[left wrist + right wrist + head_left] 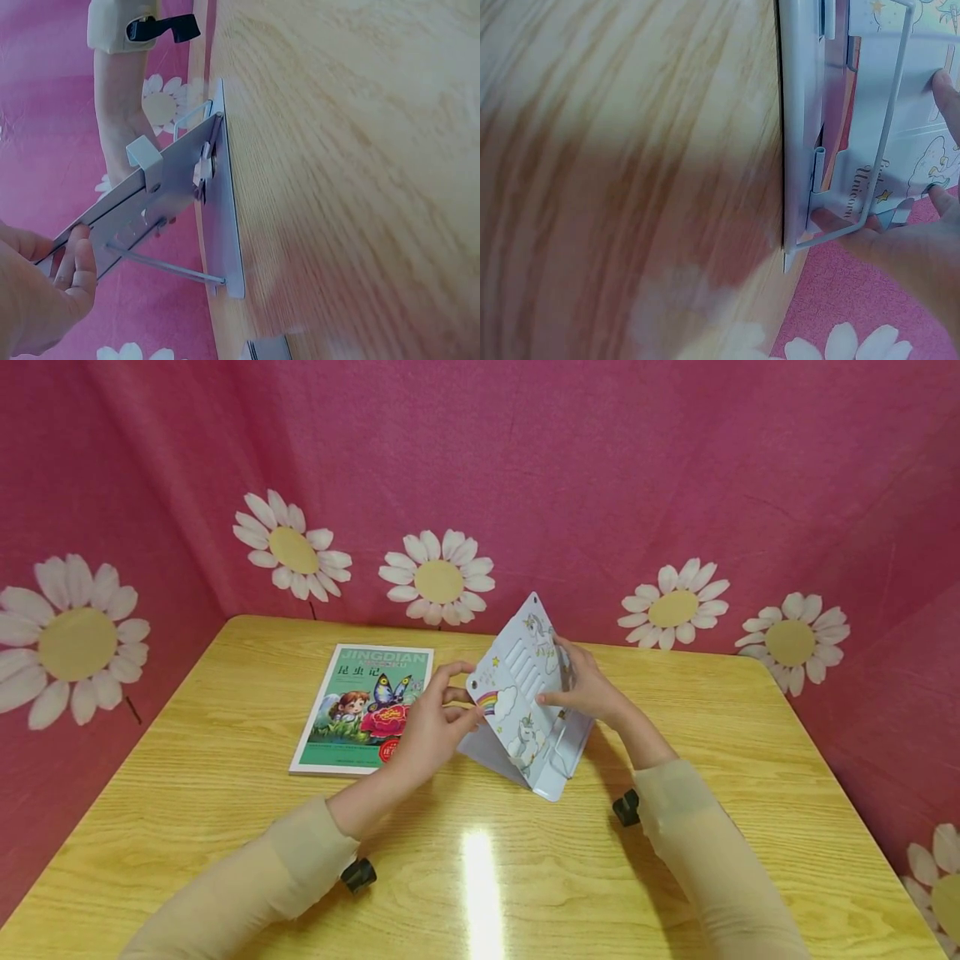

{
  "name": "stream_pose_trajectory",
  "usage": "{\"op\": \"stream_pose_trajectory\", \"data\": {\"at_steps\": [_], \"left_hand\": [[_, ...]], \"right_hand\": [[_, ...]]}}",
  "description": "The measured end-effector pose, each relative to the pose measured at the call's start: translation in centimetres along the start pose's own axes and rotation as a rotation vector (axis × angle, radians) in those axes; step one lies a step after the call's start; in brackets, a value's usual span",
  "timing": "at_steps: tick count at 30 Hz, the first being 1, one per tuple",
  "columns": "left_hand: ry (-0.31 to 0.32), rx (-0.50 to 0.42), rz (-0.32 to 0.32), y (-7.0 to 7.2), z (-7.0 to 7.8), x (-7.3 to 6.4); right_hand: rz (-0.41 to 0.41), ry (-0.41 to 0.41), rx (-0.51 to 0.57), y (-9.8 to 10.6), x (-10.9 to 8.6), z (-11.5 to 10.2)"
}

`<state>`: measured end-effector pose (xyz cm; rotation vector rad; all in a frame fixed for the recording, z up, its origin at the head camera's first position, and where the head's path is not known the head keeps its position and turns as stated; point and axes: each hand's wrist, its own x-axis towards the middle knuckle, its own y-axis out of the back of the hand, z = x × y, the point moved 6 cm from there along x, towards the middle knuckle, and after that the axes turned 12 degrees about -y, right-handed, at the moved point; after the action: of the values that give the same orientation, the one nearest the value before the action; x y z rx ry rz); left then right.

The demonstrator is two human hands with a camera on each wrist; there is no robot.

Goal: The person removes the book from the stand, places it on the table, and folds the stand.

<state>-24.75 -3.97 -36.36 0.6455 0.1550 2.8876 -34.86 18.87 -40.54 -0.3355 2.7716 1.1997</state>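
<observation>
A white metal book stand (pixel 501 681) with unicorn, rainbow and cloud prints stands on the table, its slotted panel tilted up from a flat base (pixel 225 232). My left hand (pixel 431 727) pinches the panel's left corner between thumb and fingers. At the opposite edge my right hand (pixel 592 689) grips the panel, thumb on the printed face and other fingers partly hidden behind it. In the left wrist view a thin wire strut (pixel 165 265) runs from the panel's back to the base. A bent wire page holder (pixel 891 112) crosses the lower front in the right wrist view.
Left of the stand a green-covered book (pixel 352 752) lies flat on the wooden table (pixel 420 877). Behind the table hangs a pink curtain (pixel 562 485) with white daisies. Black clips (pixel 358 875) show by both sleeves.
</observation>
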Motion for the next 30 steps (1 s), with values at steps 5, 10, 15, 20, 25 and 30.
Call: {"op": "stream_pose_trajectory", "data": {"at_steps": [5, 10, 15, 20, 25, 30], "left_hand": [[0.014, -0.007, 0.004, -0.1, 0.1, -0.4], [0.005, -0.015, 0.01, -0.1, 0.1, -0.7], [0.002, -0.011, 0.013, -0.1, 0.3, -0.9], [0.019, -0.007, 0.011, -0.2, 1.8, -1.3], [0.004, 0.007, 0.006, -0.3, 3.0, -1.7], [-0.021, -0.003, 0.019, -0.5, 1.3, -1.8]], "right_hand": [[-0.016, 0.016, -0.006, -0.1, 0.1, -0.2], [-0.042, 0.025, -0.011, -0.4, 0.3, -0.3], [-0.06, 0.049, 0.004, -0.5, 0.5, -0.3], [-0.075, 0.067, 0.009, -0.6, 0.6, -0.3], [-0.094, 0.069, 0.009, -0.6, 0.7, -0.4], [-0.108, 0.073, 0.016, -0.7, 0.7, -0.5]]}}
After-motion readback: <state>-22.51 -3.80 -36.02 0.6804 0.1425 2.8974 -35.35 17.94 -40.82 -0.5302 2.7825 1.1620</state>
